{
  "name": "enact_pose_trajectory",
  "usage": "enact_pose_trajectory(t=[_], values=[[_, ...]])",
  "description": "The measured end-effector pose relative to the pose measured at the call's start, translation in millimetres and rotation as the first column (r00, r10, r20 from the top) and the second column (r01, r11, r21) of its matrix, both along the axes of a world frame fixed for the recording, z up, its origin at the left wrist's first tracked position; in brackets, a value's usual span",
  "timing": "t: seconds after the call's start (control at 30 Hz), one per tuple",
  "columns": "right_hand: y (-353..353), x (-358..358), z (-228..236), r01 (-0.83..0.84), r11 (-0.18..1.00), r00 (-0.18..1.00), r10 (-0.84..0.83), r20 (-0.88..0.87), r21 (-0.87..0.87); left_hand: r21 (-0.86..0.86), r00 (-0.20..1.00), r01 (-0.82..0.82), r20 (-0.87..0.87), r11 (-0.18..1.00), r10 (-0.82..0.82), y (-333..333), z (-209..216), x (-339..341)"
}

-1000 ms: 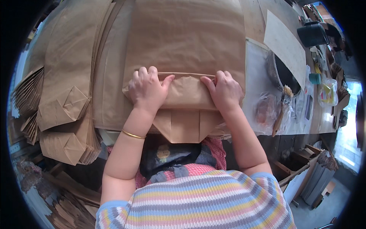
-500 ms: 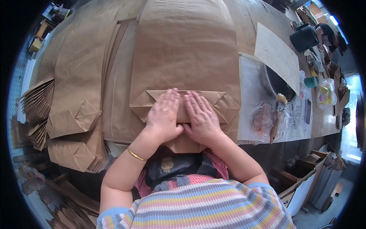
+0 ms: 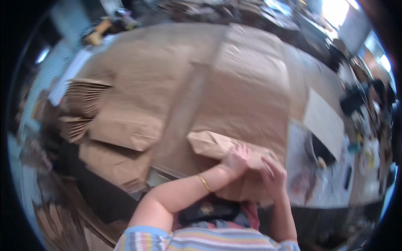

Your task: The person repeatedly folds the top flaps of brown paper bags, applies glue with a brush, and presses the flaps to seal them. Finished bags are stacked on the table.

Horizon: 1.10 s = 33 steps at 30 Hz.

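Observation:
A large brown paper bag (image 3: 247,96) lies on the table in front of me. Its folded bottom (image 3: 209,144) stands raised along the near end, slanting down to the right. My left hand (image 3: 236,161) is at the middle of that fold, fingers bent over the paper. At the fold's right end my right hand (image 3: 274,172) grips the edge with curled fingers. A gold bracelet (image 3: 204,183) circles my left wrist. Motion blur softens the picture, and the thumbs are mostly hidden.
On the left lie stacked paper bags (image 3: 125,125) beside fanned pleated paper (image 3: 88,94). To the right, a pale board (image 3: 324,121) partly covers a dark basin (image 3: 320,148), with a brush (image 3: 321,163) by it. A dark bucket (image 3: 353,102) stands farther off.
Both hands lay flat and close together on the folded bottom; now they are apart, with fingers bent on it. The fold has lifted and tilted. The view has swung left.

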State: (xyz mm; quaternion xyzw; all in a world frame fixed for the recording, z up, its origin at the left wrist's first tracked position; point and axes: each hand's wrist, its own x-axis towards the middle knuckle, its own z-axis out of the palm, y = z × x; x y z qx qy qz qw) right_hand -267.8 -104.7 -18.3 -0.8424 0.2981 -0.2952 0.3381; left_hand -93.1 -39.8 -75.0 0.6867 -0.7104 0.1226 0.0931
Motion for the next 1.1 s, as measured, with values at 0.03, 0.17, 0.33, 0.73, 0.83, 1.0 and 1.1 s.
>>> enact_pose_trajectory(t=[0.03,0.17,0.33,0.73,0.83,1.0,1.1], values=[[2,7,4,-0.090,0.996,0.996,0.090,-0.010,-0.016,0.064,0.994,-0.065,0.095,0.996,0.059,-1,12,11],[3,28,-2,-0.139,0.982,0.990,0.135,0.039,0.124,0.004,0.962,0.035,0.269,0.999,-0.034,31,85,99],[-11,38,-41,-0.098,0.989,0.993,0.088,0.084,0.114,-0.130,0.751,-0.251,0.599,0.959,0.278,117,138,229],[2,54,-50,-0.113,0.992,0.991,0.117,0.062,-0.059,0.269,0.859,-0.512,0.170,0.816,0.483,283,95,301],[-12,41,-46,-0.144,0.985,0.989,0.141,0.040,0.096,0.365,0.796,-0.604,0.250,0.708,0.551,236,129,248],[-42,11,-17,-0.042,0.997,0.966,0.025,-0.259,-0.060,0.390,0.880,-0.081,-0.405,0.917,0.249,142,129,153],[-73,11,-23,0.097,0.995,0.878,-0.072,-0.473,0.028,0.169,0.943,-0.125,-0.287,0.978,0.170,70,59,119]])
